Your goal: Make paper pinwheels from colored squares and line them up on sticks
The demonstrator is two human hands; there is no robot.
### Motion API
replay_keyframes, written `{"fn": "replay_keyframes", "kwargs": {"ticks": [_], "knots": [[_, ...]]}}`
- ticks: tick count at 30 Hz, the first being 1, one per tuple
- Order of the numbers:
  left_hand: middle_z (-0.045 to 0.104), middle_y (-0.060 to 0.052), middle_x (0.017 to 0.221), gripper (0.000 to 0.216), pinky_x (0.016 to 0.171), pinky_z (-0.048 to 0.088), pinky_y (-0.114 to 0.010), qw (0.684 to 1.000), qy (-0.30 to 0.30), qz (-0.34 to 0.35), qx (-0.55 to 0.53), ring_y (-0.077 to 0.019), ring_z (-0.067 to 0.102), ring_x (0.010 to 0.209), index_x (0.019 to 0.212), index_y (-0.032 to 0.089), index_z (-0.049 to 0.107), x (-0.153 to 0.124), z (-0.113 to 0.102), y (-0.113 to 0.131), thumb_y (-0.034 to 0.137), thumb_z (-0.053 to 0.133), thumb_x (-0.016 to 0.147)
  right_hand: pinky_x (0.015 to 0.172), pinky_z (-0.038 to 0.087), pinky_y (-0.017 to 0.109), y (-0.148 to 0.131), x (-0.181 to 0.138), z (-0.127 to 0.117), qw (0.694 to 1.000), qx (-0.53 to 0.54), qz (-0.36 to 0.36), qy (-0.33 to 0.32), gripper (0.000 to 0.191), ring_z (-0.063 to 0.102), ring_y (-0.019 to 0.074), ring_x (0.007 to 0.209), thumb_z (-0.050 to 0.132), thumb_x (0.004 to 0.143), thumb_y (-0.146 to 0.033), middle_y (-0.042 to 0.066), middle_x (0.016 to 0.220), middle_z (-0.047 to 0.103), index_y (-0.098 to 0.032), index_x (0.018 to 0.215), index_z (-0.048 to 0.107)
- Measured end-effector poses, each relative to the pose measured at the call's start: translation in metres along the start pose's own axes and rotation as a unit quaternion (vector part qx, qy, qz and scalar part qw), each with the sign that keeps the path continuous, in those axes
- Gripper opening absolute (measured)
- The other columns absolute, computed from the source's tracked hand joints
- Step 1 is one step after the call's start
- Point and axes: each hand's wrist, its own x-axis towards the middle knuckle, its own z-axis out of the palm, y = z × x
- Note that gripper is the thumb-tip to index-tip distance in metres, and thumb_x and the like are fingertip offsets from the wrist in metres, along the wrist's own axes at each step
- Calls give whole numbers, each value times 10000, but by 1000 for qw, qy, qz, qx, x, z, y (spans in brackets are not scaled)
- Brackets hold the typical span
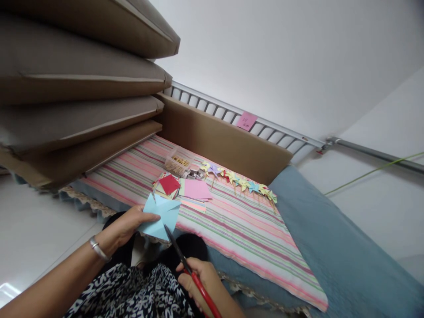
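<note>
My left hand (127, 225) pinches a light blue paper square (160, 216) by its left edge, holding it up over my lap. Red-handled scissors (192, 271) are gripped in my right hand (205, 282), and their dark blades point up to the lower edge of the blue paper. A silver bangle (98, 248) sits on my left wrist. Just beyond the paper lie a stack of coloured squares with a red one on top (168, 184) and a pink sheet (196, 189).
A striped cloth (238, 221) covers the bed, with a blue quilt (331, 256) at right. A clear box of sticks (178, 162) and a row of paper pinwheels (241, 182) lie by a cardboard panel (225, 141). Brown cushions (76, 88) are stacked at left.
</note>
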Motion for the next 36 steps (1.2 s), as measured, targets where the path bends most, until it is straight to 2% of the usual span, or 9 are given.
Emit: {"fn": "replay_keyframes", "kwargs": {"ticks": [5,9,14,22,27,31,33,35,36], "knots": [[741,-115,790,332,627,485,-296,1000,-12,4,-2,-240,661,669,864,78,703,-1,3,-1,268,746,594,453,281,197,1,1,-2,1000,3,-2,4,168,384,92,475,605,767,-311,-58,474,414,-202,869,685],[740,-122,791,335,613,486,-298,1000,-20,3,-13,-245,663,663,862,77,704,-2,7,0,272,746,593,458,295,197,0,1,-4,999,4,-14,-31,196,401,93,478,598,777,-344,-52,499,462,-204,887,679],[742,-133,806,330,620,486,-300,1000,-21,-3,-17,-237,660,659,864,71,703,-3,9,0,265,740,599,442,270,196,4,2,1,1000,19,8,4,153,385,87,461,605,765,-306,-59,488,432,-203,855,674],[744,-119,787,297,615,480,-289,1000,-20,2,-4,-226,656,649,844,79,702,-2,8,-2,260,728,611,444,276,192,0,3,-3,999,-5,-11,-37,171,402,86,460,577,795,-325,-61,491,437,-191,864,657],[741,-103,732,289,580,476,-291,1000,9,4,3,-224,644,605,803,91,706,-2,8,3,273,742,581,464,287,189,-1,-2,-6,998,-44,-26,-38,143,400,81,487,579,771,-260,-57,541,465,-192,868,659],[729,-87,656,285,581,478,-301,998,51,-12,32,-230,638,586,736,93,710,-1,2,9,284,762,531,485,331,186,14,-4,-20,995,-87,-35,-17,302,444,92,500,544,706,-127,-58,564,493,-195,985,639],[728,-77,650,278,593,476,-297,998,37,-21,55,-228,641,589,734,94,713,-1,0,9,277,756,529,547,402,197,21,-3,-31,995,-89,-40,12,414,526,113,553,522,684,-91,-37,637,571,-200,1077,595],[731,-75,670,268,611,474,-291,997,-6,-32,76,-222,646,602,752,93,718,-1,2,6,258,742,542,738,461,251,21,0,-41,992,-81,-82,53,507,610,161,779,521,664,-69,22,872,651,-210,1151,541],[734,-76,683,257,618,473,-286,995,-32,-37,85,-217,647,608,756,95,721,-1,6,4,247,735,549,843,444,290,19,2,-45,988,-77,-111,73,526,601,185,915,529,664,-67,47,1003,644,-216,1168,522]]}}
